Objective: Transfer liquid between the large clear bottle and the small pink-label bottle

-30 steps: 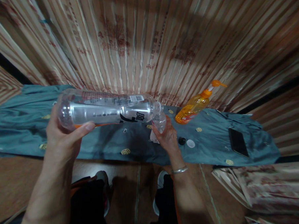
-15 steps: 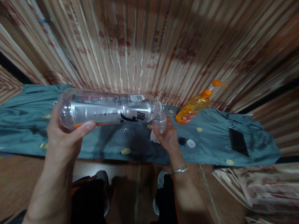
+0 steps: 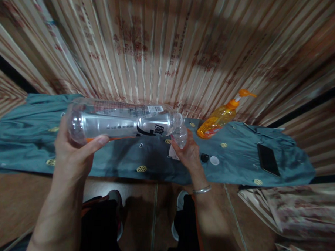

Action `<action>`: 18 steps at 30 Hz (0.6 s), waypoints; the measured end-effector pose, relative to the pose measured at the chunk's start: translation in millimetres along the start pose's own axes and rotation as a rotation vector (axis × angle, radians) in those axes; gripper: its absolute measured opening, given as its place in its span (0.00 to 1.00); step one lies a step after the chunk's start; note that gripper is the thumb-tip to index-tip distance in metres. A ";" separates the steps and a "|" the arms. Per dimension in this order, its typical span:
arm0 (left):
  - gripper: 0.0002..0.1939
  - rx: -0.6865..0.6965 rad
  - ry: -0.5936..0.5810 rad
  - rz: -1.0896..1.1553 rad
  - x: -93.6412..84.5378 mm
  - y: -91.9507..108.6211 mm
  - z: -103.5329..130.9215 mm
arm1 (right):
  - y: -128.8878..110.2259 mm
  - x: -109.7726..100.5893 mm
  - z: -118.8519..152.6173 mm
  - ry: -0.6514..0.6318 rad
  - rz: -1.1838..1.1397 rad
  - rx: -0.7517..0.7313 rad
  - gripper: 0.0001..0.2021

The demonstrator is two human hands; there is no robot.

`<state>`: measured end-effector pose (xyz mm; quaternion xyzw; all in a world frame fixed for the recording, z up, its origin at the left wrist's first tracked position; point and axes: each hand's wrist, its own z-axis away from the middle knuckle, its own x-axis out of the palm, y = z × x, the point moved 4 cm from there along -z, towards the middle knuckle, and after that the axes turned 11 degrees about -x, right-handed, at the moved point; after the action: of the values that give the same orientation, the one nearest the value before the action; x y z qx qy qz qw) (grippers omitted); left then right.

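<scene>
My left hand grips the base end of a large clear plastic bottle, held almost level with its open mouth pointing right. That mouth rests against the top of a small clear bottle, which my right hand holds upright just above the teal cloth. A silver bangle circles my right wrist. A black cap and a white cap lie on the cloth right beside my right hand.
An orange pump dispenser bottle stands behind the caps. A dark phone lies flat at the cloth's right end. A patterned curtain hangs behind, and folded patterned fabric lies at lower right. My shoes show on the brown floor.
Both hands and the two bottles have shifted only slightly; the large bottle stays tipped against the small one.
</scene>
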<state>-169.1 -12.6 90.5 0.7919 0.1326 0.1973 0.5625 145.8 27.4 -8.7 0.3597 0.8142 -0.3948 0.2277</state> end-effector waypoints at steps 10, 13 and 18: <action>0.45 0.033 -0.011 -0.034 -0.6 -1.4 0.9 | 2.3 0.8 1.1 0.005 -0.016 0.000 0.34; 0.45 0.035 -0.014 -0.031 0.2 -0.2 0.5 | 2.0 0.3 0.8 0.017 -0.023 -0.006 0.34; 0.43 0.052 -0.010 -0.033 0.8 2.4 0.4 | 1.6 0.0 0.1 0.014 -0.018 -0.013 0.34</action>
<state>-168.2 -13.3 92.8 0.8049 0.1478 0.1804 0.5457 147.0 28.0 -9.6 0.3535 0.8217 -0.3888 0.2205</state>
